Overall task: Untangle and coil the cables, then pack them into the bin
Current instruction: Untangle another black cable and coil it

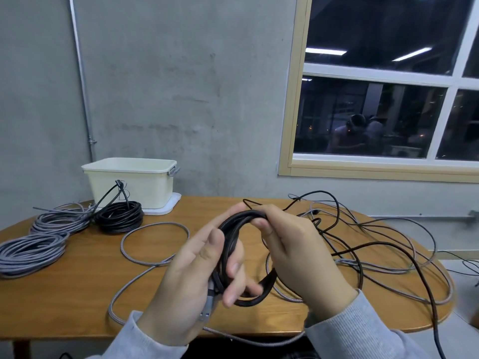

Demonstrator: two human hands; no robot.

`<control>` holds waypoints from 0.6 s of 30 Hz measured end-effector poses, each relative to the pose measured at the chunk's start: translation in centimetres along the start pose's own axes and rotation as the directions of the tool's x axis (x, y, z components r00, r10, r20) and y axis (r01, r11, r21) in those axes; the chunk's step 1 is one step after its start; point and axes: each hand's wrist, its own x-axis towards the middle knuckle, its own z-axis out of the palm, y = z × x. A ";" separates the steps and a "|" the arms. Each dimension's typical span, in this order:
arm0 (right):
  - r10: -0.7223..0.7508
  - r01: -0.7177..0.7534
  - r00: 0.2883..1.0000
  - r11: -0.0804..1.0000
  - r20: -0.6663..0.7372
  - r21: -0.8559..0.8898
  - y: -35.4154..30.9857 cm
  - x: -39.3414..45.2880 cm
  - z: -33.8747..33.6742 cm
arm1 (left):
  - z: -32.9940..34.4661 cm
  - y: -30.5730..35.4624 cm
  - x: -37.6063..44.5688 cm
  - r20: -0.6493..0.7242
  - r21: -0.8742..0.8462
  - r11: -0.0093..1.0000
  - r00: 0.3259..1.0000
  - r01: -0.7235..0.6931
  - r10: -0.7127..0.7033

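Head view: both hands hold a small coil of black cable (pixel 230 239) above the table (pixel 85 275). The left hand (pixel 197 275) curls round the coil's lower side, a grey plug by its palm; the right hand (pixel 293 244) pinches the top. Loose cables (pixel 375 244) sprawl tangled at right. Three finished coils (pixel 118 216) lie at left, near the cream bin (pixel 134 182) by the wall.

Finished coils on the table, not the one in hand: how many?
3, all at the table's left: a black coil before the bin, a grey coil beside it, another grey coil nearest the edge.
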 end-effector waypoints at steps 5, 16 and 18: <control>0.055 -0.053 0.997 0.998 0.058 -0.031 -0.2 0.2 0.0 | 0.0 0.4 0.1 0.012 -0.079 0.996 0.999 0.042 -0.041; 0.141 -0.157 0.961 0.987 0.236 0.047 -0.4 0.1 -0.4 | 0.1 0.5 0.2 -0.138 -0.031 0.995 0.986 0.094 -0.098; 0.122 -0.142 0.959 0.988 0.257 0.060 -0.2 0.1 -0.8 | 0.0 0.7 0.2 -0.106 -0.099 0.993 0.991 0.066 -0.076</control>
